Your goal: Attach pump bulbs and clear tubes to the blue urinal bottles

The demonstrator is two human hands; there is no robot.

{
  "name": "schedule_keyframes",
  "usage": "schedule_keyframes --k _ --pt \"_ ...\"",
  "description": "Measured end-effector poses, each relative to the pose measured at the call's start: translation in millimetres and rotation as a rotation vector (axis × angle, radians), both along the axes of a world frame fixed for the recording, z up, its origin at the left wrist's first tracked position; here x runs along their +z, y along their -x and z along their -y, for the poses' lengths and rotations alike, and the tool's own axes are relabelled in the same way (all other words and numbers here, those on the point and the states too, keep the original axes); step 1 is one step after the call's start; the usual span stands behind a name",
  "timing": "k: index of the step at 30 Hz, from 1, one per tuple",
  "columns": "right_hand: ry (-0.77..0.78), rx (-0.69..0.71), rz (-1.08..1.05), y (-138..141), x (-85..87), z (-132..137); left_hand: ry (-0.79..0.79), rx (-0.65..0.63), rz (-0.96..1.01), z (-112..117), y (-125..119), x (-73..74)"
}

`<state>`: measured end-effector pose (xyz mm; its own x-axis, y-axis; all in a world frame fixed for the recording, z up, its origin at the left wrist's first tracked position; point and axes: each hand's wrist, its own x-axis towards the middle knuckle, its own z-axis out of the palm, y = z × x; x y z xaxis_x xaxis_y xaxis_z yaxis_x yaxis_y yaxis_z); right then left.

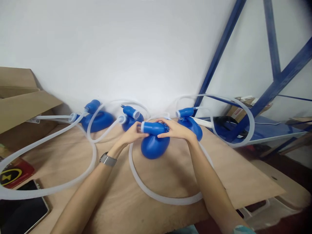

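Observation:
A blue rubber bulb (155, 147) with a blue neck piece stands in the middle of the brown board (243, 182). My left hand (131, 134) grips the left end of the neck, fingers closed round it. My right hand (175, 129) pinches the right end of the same neck, fingers closed. A translucent white tube (156, 194) loops from the bulb across the board towards me. A grey watch (108, 159) sits on my left wrist.
Three more blue bulbs (97, 118) (131, 117) (191, 122) with white tubes (48, 188) lie by the white wall. A cardboard box (21, 100) stands at left, a phone (21, 213) and a red item (13, 174) at lower left. A blue metal rack (275, 81) rises at right.

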<state>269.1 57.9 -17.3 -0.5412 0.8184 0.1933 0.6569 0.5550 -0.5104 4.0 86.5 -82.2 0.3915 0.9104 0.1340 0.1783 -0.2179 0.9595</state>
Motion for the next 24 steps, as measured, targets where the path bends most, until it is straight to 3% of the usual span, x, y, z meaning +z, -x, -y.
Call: schedule_keyframes --k 5,8,13,24 --pt "-0.003 -0.012 0.034 1.2 -1.8 -3.5 -0.043 -0.048 0.019 -1.6 1.7 2.0" --pt "0.038 0.013 0.047 3.1 -1.3 -5.3 -0.17 -0.07 -0.04 -5.6 2.7 -1.6" --pt "0.06 0.0 0.078 5.9 2.6 -3.1 -0.353 0.073 -0.15 -10.0 -1.5 -11.9" --pt "-0.113 -0.015 0.24 12.3 4.6 4.7 -0.534 0.156 -0.338 4.3 -7.3 -13.9"
